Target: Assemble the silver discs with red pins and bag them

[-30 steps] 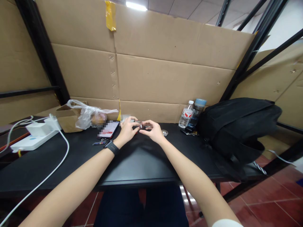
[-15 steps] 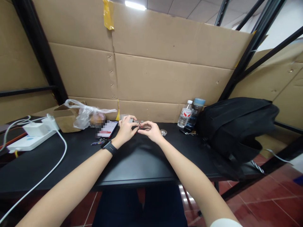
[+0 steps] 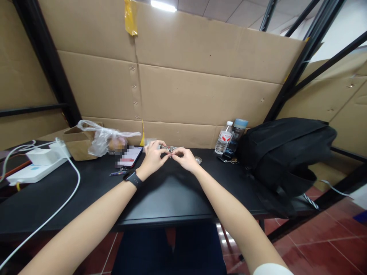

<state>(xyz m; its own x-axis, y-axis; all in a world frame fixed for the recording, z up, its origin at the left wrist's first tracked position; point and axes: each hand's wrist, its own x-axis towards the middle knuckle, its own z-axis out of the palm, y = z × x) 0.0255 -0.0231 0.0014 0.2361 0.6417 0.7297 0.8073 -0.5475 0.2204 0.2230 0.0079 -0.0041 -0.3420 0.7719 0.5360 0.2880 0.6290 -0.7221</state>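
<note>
Over the back of the black table [image 3: 177,194], my left hand [image 3: 155,156] and my right hand [image 3: 185,157] meet with their fingertips pinched together. Between them is something tiny, too small and too covered by the fingers to name. Just behind the fingertips lie some small shiny and reddish items [image 3: 169,148], partly hidden. A small round clear dish [image 3: 198,160] rests right beside my right hand. To the left of my left hand lies a phone [image 3: 132,156], with a keychain [image 3: 118,173] in front of it. My left wrist wears a dark watch [image 3: 132,176].
At the right stand a water bottle [image 3: 223,139], a blue-lidded bottle [image 3: 238,133] and a black backpack [image 3: 286,160]. On the left are a plastic bag [image 3: 100,141], a cardboard box [image 3: 77,143] and a white power strip [image 3: 37,170] with a cable. A cardboard wall [image 3: 200,95] closes the back.
My fingertips have come closer together and shifted slightly to the right. A small reddish, shiny thing visible between them earlier is now mostly covered.
</note>
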